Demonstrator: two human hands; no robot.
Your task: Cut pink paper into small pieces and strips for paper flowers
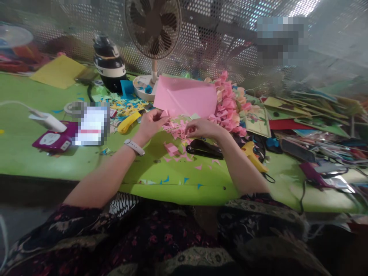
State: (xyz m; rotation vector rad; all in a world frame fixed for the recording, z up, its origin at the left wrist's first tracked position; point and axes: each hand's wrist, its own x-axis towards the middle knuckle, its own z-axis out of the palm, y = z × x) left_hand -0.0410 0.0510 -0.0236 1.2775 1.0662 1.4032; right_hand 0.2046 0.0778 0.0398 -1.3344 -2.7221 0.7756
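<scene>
My left hand (151,122), with a pale band on its wrist, pinches a small piece of pink paper (165,114) between thumb and fingertips. To its right, my right hand (202,128) hangs low over a scatter of pink paper scraps (176,130), its fingers curled down together; what they hold, if anything, is too small to make out. A black stapler (204,148) lies just below the right hand. Between the forearms rests a small stack of cut pink paper (171,149). Behind both hands a large pink sheet (185,96) lies on the table.
Pink paper flowers (228,103) are heaped behind the right hand. Yellow-handled tools lie left (129,122) and right (253,156). A fan (153,27), a black bottle (110,65), a lit phone (92,124) and a purple power strip (56,140) stand or lie around the green table (172,193).
</scene>
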